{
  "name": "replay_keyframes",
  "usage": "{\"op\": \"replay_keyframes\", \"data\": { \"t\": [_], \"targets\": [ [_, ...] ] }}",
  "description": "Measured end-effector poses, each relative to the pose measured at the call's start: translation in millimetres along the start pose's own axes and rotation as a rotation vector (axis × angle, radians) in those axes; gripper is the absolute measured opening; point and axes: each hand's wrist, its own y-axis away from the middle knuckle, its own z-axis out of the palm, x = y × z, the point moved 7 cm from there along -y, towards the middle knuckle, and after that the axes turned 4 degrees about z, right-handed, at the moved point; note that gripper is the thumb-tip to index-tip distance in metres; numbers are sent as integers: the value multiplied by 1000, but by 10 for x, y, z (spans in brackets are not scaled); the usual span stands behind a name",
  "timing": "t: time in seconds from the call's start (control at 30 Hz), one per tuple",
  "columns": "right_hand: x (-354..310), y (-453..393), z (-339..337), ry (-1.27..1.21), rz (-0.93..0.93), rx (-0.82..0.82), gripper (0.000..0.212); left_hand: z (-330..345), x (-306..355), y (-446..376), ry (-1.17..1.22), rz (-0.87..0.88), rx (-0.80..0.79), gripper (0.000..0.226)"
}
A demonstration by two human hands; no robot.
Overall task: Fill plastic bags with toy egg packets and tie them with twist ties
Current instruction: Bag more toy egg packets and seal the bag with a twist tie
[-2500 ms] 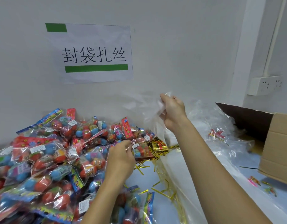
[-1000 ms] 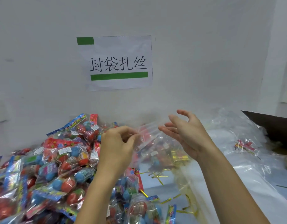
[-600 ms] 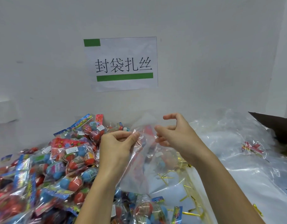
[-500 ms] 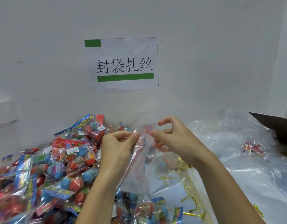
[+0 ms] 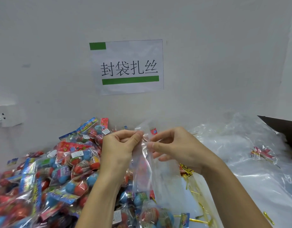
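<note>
An empty plastic bag (image 5: 147,163) is pinched at its mouth by the left hand (image 5: 120,148) and right hand (image 5: 178,148), above the toy egg packets (image 5: 63,171) heaped on the surface's left. Nothing is filled or tied yet. Half a second earlier, the right fingers were spread wider.

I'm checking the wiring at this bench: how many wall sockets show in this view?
1. A white wall socket sits at the far left edge, above the pile of toy egg packets, partly cut off by the frame. Others may lie outside the view.
</note>
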Motion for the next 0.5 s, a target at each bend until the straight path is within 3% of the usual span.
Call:
{"op": "replay_keyframes", "data": {
  "t": [0.13,0.33,0.5],
  "targets": [
    [16,-42,-50,-30,-18,85,12,36,44,16,46,15,-17,15],
    [32,-40,-121,-27,-19,88,14,45,94,18,-28,72,-63,7],
    [117,-37,-261,76,3,149,24,133,165,1,41,90,-203,21]
  ]
}}
